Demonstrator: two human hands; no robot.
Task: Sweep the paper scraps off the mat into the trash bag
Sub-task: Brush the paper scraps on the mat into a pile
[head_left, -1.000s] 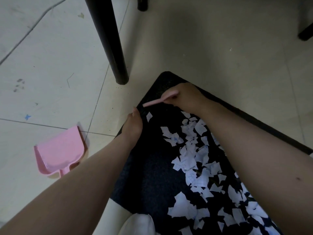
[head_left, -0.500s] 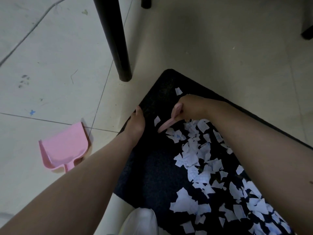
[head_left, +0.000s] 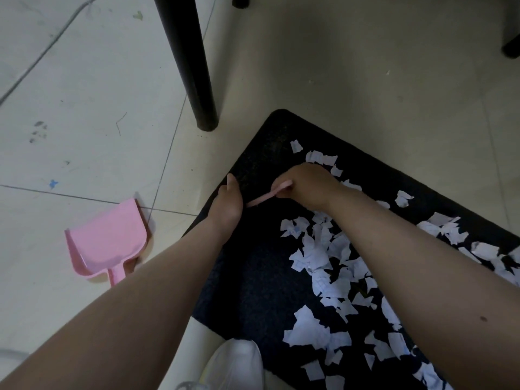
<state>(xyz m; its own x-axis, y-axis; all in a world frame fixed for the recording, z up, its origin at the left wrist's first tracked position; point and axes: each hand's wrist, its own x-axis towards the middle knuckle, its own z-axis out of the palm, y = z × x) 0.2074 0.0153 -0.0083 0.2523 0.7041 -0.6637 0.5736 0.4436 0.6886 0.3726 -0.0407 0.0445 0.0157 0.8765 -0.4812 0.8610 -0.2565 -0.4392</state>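
Head view: right hand (head_left: 305,185), fingers clamped on brush (head_left: 266,196), has swung back beside left hand (head_left: 228,204) gripping mat (head_left: 253,277) edge; scraps (head_left: 323,249) gathering nearer.

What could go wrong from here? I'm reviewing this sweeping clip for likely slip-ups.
1. The torn white paper scraps lie loose across the black floor mat; a brisk stroke of the thin pink brush handle in the right hand could flick some onto the tiled floor.
2. The pink plastic dustpan lies off the mat, away from both hands, so gathered scraps have nothing to catch them.
3. The left hand holds only the mat's edge; the mat may shift.
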